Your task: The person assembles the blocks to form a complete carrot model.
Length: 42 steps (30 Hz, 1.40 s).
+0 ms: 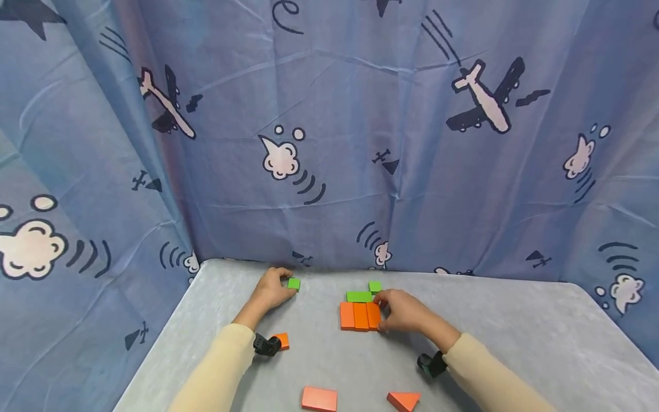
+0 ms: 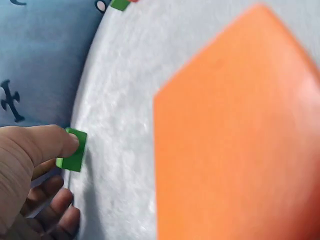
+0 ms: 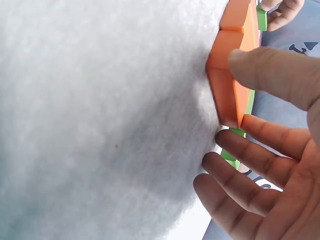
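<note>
The left hand [image 1: 270, 290] pinches a small green block [image 1: 294, 283] near the far edge of the surface [image 1: 515, 332], close against the curtain [image 1: 329, 143]. Behind its wrist lies a small orange piece [image 1: 282, 341]. Bare surface separates it from the right hand [image 1: 404, 311], whose thumb and fingers grasp the right end of a row of orange blocks [image 1: 359, 316]. Two green blocks [image 1: 359, 296] [image 1: 374, 286] lie just beyond it. Nearer the person sit an orange slab [image 1: 319, 399] and orange triangle [image 1: 404, 400].

Your right hand [image 1: 407, 312] covers the right edge of the orange block row [image 1: 359, 316], so how it grips there stays unclear. In the left wrist view a blurred orange block [image 2: 235, 135] runs off the frame, and your left hand [image 2: 30, 165] is cut by the edge.
</note>
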Motion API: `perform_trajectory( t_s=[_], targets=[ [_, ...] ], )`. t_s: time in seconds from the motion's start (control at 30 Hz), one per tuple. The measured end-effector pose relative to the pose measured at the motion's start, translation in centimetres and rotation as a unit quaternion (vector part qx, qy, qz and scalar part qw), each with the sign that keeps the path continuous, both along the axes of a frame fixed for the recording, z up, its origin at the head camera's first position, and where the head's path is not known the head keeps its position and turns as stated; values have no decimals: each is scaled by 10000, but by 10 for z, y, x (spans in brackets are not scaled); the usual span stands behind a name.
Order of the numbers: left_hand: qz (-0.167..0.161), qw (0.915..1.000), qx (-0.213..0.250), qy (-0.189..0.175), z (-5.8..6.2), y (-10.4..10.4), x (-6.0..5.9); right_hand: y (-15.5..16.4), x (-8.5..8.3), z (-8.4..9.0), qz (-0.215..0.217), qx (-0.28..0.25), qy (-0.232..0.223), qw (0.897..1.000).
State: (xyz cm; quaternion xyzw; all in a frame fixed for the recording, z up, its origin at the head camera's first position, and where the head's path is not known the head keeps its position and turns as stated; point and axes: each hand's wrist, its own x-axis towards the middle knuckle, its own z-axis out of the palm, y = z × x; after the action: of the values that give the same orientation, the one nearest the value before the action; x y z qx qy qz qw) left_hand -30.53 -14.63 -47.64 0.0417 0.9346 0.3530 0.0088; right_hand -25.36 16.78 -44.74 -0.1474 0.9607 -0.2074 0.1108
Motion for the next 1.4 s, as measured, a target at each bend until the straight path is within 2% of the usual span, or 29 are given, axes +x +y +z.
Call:
perform_trajectory(
  t_s=[0.17, 0.47, 0.67, 0.83, 0.93, 1.2, 1.4],
  targets=[
    [-136, 9999, -76, -7, 0, 3, -4, 5, 0, 2, -46, 29, -54, 10000],
    [-58, 9991, 154, -393, -2, 7, -8, 5, 2, 2, 48, -10, 21, 10000],
    [-80, 9989, 348, -300, 0, 13, -7, -2, 0, -1, 120, -70, -71, 9999],
    [-454, 9978, 451, -182, 4, 35, -8, -2, -1, 1, 3, -20, -59, 10000],
    [-594, 9976, 328, -117, 7, 51, -9, 0, -1, 3, -47, 4, -41, 10000],
    [-697, 9975, -39, 111, 4, 82, -10, 2, -3, 3, -128, 10, -60, 9999],
    [-672, 9976, -184, 11, 4, 94, -9, 2, -3, 3, -100, 15, -71, 9999]
  ],
)
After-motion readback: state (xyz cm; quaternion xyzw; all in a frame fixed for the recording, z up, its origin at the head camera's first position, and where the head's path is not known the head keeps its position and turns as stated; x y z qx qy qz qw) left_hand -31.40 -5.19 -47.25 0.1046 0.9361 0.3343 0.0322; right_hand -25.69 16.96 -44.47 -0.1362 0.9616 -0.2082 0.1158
